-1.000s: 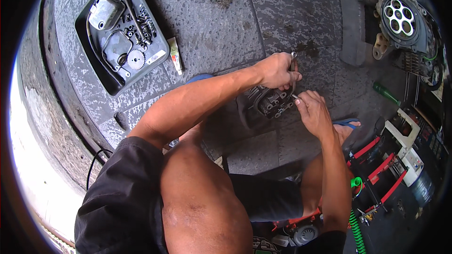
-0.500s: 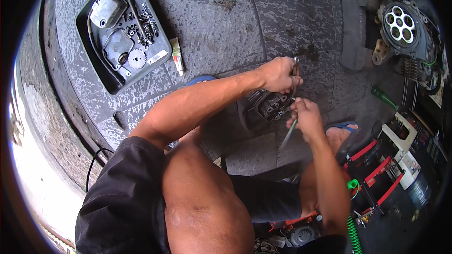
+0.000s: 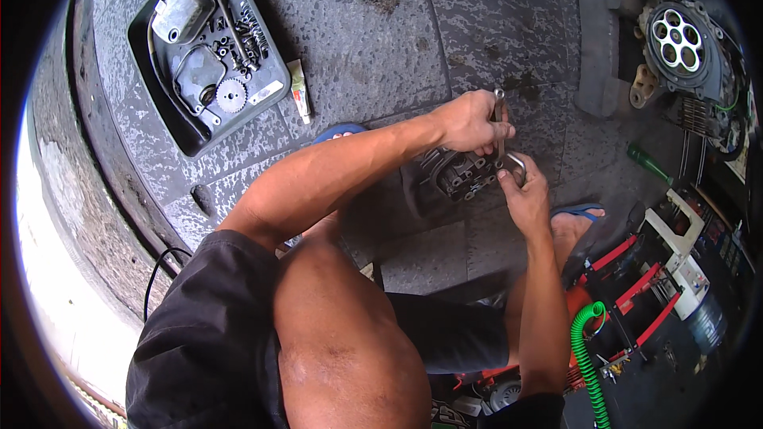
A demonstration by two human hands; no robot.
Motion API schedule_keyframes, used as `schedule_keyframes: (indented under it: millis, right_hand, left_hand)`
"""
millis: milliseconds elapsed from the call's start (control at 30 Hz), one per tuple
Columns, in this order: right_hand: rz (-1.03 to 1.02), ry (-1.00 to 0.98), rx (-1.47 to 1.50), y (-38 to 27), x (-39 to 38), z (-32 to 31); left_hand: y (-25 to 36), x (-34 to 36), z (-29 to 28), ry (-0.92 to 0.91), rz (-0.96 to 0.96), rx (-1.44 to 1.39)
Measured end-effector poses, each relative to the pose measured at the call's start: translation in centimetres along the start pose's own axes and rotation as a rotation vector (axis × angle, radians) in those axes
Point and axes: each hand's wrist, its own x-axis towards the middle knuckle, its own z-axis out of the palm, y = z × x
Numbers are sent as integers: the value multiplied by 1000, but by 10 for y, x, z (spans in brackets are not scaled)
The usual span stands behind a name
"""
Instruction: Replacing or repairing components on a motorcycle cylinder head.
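My left hand (image 3: 469,122) is closed round a double-ended spanner (image 3: 499,98), its ring end sticking up past the fingers. The spanner's lower end reaches down to a dark metal engine cylinder head (image 3: 461,178) on the floor between my feet. My right hand (image 3: 526,192) is closed just right of the cylinder head, thumb on top, gripping a shiny metal tool (image 3: 517,162) with a bent end. The tool's exact kind is hidden by the fingers. Both hands are close together over the right side of the cylinder head.
At the upper left, a grey tray (image 3: 278,87) holds engine parts, with a small tube (image 3: 299,92) beside it. A partly dismantled engine (image 3: 675,40) stands at the far right. Nearer are a green bottle (image 3: 648,162), a green coiled hose (image 3: 584,357) and a red-and-white frame (image 3: 675,254).
My right hand has shifted slightly right. The pale greenish rod below it is gone from view, and a bent metal tool shows above it. The green hose shows more fully.
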Motion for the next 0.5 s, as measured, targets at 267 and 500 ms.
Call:
schedule_keyframes:
  millis: [267,500]
  right_hand:
    - [37,-85,164,14,11,9]
    - [56,-49,83,9,15,9]
  left_hand:
    - [2,-2,-28,178,80,-21]
    - [0,-2,-29,183,63,-18]
